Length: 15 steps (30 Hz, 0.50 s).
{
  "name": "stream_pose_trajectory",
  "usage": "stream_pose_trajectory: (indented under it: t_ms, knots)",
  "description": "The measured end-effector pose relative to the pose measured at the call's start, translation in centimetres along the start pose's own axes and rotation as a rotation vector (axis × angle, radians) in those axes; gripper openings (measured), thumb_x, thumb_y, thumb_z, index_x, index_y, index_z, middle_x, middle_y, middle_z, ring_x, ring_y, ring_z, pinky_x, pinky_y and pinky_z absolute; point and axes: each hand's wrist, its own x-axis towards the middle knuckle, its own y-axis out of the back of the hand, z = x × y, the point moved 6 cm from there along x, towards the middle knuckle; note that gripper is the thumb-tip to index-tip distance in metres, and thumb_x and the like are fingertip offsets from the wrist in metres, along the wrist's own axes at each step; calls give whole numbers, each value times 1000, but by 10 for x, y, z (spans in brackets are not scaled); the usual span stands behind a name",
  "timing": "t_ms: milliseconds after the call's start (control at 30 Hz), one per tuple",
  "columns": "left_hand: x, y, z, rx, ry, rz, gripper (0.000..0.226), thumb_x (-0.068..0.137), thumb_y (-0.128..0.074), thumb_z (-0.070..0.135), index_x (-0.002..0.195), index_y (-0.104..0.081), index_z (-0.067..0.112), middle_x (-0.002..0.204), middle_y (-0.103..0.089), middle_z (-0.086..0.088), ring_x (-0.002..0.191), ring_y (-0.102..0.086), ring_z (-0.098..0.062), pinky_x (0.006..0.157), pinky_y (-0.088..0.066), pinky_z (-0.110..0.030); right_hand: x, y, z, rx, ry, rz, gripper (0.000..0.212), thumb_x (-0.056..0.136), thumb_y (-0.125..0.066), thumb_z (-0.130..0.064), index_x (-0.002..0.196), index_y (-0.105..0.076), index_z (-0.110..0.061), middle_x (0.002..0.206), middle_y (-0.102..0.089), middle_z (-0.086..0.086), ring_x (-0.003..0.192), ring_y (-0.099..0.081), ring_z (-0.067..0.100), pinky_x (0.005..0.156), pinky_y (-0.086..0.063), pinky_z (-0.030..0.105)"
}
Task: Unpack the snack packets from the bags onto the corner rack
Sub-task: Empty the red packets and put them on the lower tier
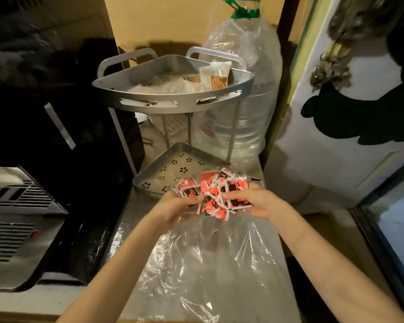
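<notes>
Holding a bunch of red packets between both hands, a person stands over a clear bag spread flat and crinkled on the counter. The bag covers most of the counter's near stretch, its right side running close to the counter's right edge. The left hand cups the bunch from the left, fingers curled under and thumb pressed on top; the right hand grips it from the right, thumb across the front packet, fingers hidden behind. The packets hang just above the bag's far end and just in front of the rack's lower tray.

That lower tray, perforated with flower-shaped holes, sits at the counter's back, its raised near rim almost touching the packets; its floor is bare metal apart from the bunch overlapping its near right corner. Thin legs lift the upper tray well above it, leaving open height between the two. The upper tray holds pale and brown packs leaning toward its right rear.

A large water bottle wrapped in plastic stands just behind and right of the rack, touching or nearly touching it. A dark appliance closes the left side; a white door closes the right.
</notes>
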Motion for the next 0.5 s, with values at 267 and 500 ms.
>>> stream_pose_trajectory:
  t_ms: [267,500]
  knots:
    - [-23,11,76,189,-425,184,27,69,-74,0,93,-65,11,81,-75,0,76,-72,-17,67,-59,-26,-19,-29,-71,-162,321,-66,29,69,-72,5,95,-68,-6,88,-73,7,84,-69,21,79,-56,31]
    - [-79,-2,155,362,-807,152,25,70,-73,1,86,-66,19,71,-73,18,70,-68,1,62,-50,-9,-53,-59,-135,-173,649,-227,38,57,-71,-2,94,-67,-11,84,-74,-2,86,-69,14,78,-56,26]
